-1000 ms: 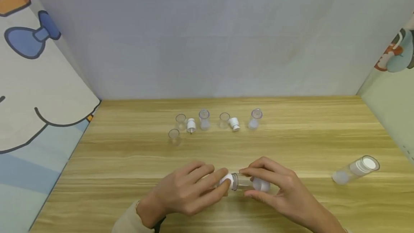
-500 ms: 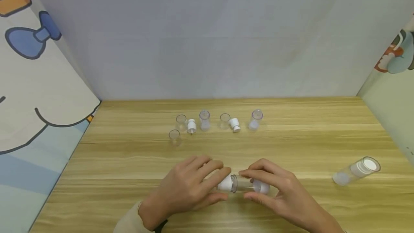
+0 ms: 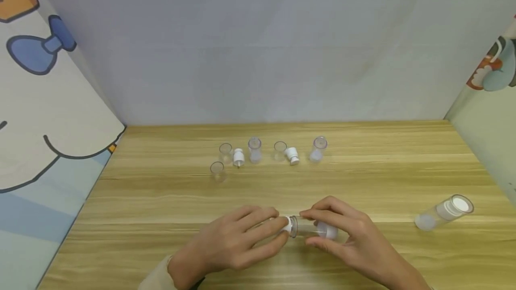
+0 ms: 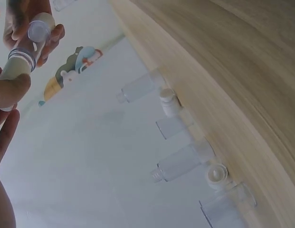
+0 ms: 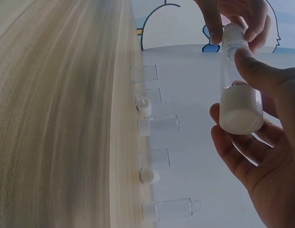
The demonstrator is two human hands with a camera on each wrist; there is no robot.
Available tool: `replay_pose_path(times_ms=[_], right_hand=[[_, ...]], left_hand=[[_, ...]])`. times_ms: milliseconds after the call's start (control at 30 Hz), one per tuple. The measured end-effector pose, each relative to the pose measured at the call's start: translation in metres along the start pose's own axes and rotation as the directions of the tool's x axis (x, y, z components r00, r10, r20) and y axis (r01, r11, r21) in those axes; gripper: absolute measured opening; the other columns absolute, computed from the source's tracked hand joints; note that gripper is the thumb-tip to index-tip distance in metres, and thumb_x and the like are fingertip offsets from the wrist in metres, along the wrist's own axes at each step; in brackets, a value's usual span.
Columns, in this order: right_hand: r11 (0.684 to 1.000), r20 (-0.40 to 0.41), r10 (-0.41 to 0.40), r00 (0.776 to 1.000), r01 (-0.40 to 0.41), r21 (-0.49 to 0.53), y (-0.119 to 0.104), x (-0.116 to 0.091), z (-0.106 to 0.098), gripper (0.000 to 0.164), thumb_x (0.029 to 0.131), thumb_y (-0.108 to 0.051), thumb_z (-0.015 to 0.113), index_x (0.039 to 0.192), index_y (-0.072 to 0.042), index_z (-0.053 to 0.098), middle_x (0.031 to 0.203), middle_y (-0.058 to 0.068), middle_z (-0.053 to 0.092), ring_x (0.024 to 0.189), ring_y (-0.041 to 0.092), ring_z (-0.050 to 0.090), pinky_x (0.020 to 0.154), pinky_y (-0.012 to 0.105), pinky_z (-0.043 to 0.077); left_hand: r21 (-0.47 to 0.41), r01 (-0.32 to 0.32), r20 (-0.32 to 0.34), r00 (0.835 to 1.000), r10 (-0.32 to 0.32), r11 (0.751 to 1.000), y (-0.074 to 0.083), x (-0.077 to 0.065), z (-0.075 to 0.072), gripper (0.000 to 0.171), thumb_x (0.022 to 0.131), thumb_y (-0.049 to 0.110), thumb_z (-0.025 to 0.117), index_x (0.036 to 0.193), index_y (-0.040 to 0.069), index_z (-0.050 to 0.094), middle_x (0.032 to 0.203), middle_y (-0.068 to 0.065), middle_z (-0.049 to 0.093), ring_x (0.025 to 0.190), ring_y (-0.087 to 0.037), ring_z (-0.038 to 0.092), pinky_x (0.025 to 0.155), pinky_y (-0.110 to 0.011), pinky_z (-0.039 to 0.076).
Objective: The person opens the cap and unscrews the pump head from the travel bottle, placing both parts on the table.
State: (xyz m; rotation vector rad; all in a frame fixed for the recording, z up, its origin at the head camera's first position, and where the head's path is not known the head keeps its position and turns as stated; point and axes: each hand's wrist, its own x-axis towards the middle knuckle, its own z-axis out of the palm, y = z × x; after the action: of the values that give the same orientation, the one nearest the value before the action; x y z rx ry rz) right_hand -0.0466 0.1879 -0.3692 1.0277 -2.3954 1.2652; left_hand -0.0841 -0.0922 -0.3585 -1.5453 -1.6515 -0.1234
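Note:
A clear bottle [image 3: 305, 226] with a white base [image 5: 241, 111] is held on its side just above the wooden table, its neck end toward the left. My right hand [image 3: 350, 227] grips the body between thumb and fingers. On the neck end sits a white pump top [image 4: 16, 67], pinched by the thumb and fingers of my left hand [image 3: 239, 238]. Those fingers cover most of the pump top in the head view; its white edge shows beside the bottle's neck.
Along the back of the table [image 3: 161, 200] stand clear caps [image 3: 217, 171], white pump tops [image 3: 238, 157] and clear bottles [image 3: 255, 150] with white bases. At the right stands an assembled bottle [image 3: 443, 213] under a clear cap. A grey-white backdrop [image 3: 282, 48] rises behind.
Half a second ago my left thumb was apart from the pump top; now thumb and fingers have closed on it again. My right hand and the bottle have barely moved.

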Motion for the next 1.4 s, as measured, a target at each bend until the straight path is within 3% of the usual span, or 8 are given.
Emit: replay_pose_path(times_ms=[333,667,1000,1233,1400], right_hand=[[0.999,-0.015,-0.031,0.999,0.032,0.004,0.0,-0.001,0.0,0.048,0.08,-0.01,0.089,0.126,-0.017,0.074,0.112,-0.008,0.068,0.1,0.004,0.066,0.092,0.011,0.052],[1.0,-0.002,-0.003,1.0,0.003,0.003,-0.001,-0.002,-0.001,0.051,0.08,-0.009,0.089,0.127,-0.02,0.073,0.113,-0.009,0.067,0.097,0.008,0.067,0.088,0.012,0.054],[1.0,-0.008,-0.015,1.0,0.015,0.0,0.0,-0.002,-0.002,0.049,0.079,-0.008,0.089,0.125,-0.016,0.074,0.113,-0.008,0.068,0.101,0.005,0.067,0.09,0.012,0.054],[0.999,-0.018,-0.035,0.999,0.035,0.001,0.001,-0.004,-0.004,0.049,0.08,-0.008,0.089,0.126,-0.015,0.074,0.113,-0.007,0.069,0.102,0.005,0.067,0.091,0.012,0.054],[0.999,-0.019,-0.036,0.999,0.036,0.005,0.0,-0.004,-0.004,0.049,0.08,-0.008,0.089,0.126,-0.015,0.074,0.113,-0.007,0.069,0.102,0.005,0.067,0.091,0.012,0.054]], left_hand=[[0.077,-0.01,-0.063,0.998,0.015,0.997,-0.008,0.0,-0.006,0.022,0.108,0.018,0.055,0.111,0.013,0.076,0.11,-0.002,0.08,0.091,-0.013,0.072,0.075,-0.022,0.06],[0.089,0.032,-0.028,0.999,-0.029,0.996,-0.006,-0.002,-0.008,0.027,0.105,0.031,0.063,0.114,0.009,0.076,0.104,-0.001,0.08,0.089,-0.014,0.072,0.076,-0.025,0.06],[0.081,0.07,-0.034,0.997,-0.068,0.994,-0.008,-0.005,-0.011,0.029,0.107,0.032,0.06,0.11,0.008,0.076,0.098,0.001,0.079,0.086,-0.015,0.07,0.077,-0.027,0.06],[0.098,0.126,-0.007,0.992,-0.126,0.987,-0.009,-0.011,-0.012,0.026,0.108,0.028,0.058,0.114,0.009,0.076,0.102,-0.001,0.079,0.089,-0.017,0.071,0.077,-0.029,0.06],[0.101,0.217,0.059,0.973,-0.224,0.971,-0.009,-0.018,-0.009,0.027,0.11,0.027,0.054,0.119,0.011,0.074,0.105,-0.002,0.078,0.095,-0.02,0.071,0.08,-0.033,0.061]])
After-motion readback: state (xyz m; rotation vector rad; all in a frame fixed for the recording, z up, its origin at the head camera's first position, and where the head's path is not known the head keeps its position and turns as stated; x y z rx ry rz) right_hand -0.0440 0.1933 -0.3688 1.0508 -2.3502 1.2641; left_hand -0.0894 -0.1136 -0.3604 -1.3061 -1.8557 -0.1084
